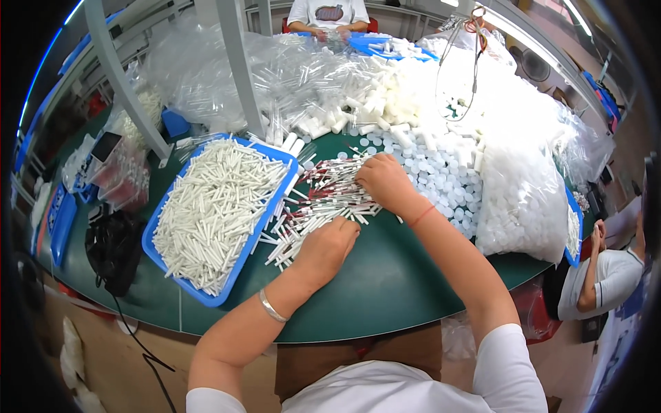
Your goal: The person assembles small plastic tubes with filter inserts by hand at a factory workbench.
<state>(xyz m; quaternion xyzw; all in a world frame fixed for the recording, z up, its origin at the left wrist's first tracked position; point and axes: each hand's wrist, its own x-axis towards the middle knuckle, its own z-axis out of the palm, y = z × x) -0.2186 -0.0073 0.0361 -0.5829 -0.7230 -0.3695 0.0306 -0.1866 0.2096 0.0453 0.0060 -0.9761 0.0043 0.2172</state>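
Note:
A loose pile of thin white sticks, some with dark red parts (323,184), lies on the green table in front of me. My left hand (326,250) rests at the near edge of the pile with its fingers curled in. Whatever it may hold is hidden under the fingers. My right hand (385,182) reaches over the pile's right side, fingers bent down and together against the sticks. Its fingertips are partly hidden, so I cannot make out what they grip. Left of the pile, a blue tray (222,297) is heaped with short white tubes (210,213).
Round translucent caps (444,180) spread to the right, beside a full plastic bag (522,199). White cylinders (375,103) and clear bags (200,69) fill the back. A metal post (241,69) rises behind the tray. One person (329,14) sits opposite, another (606,279) at right.

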